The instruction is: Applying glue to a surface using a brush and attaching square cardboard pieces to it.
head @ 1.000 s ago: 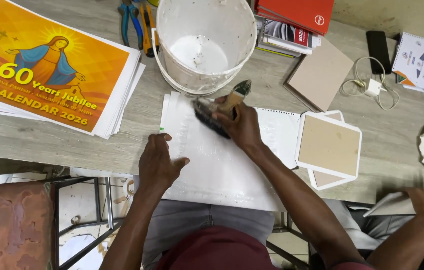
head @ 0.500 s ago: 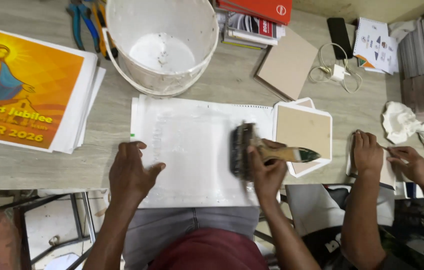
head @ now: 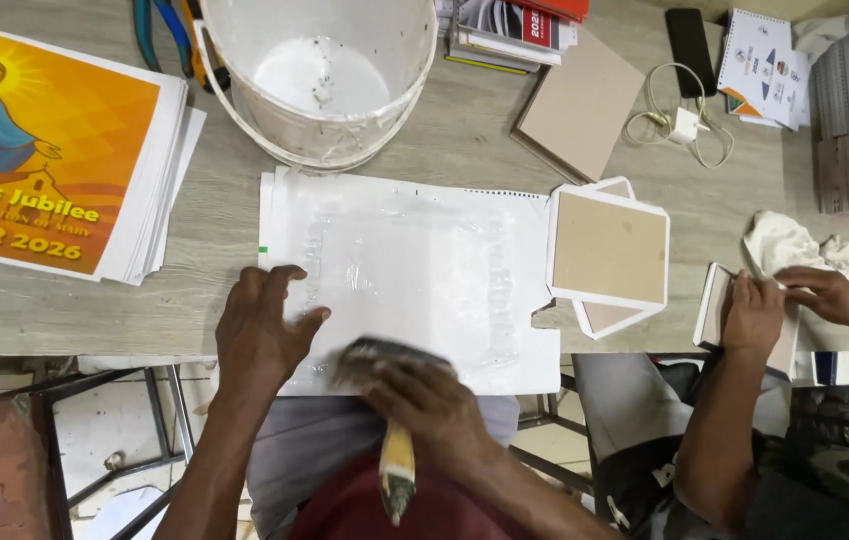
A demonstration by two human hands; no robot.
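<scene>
Swept from the white sheet's (head: 415, 280) right side to its near edge, the brush (head: 390, 400), clenched in the right hand (head: 435, 415), is mid glue-coating while the left hand (head: 260, 330) presses flat, fingers spread; next stroke likely needs uncoated areas covered.

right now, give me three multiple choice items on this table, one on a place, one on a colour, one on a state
1. Where is the white bucket?
A. on the far side of the white sheet
B. on the floor
C. on the stack of orange posters

2. What colour is the charger cable?
A. red
B. white
C. green

3. What is the right hand doing?
A. resting empty on the table
B. gripping a brush at the sheet's near edge
C. lifting the bucket

Answers:
1. A, the bucket stands just beyond the sheet's far edge.
2. B, cable and plug are both white.
3. B, fingers wrap the brush handle while the left hand presses flat on the sheet.
</scene>
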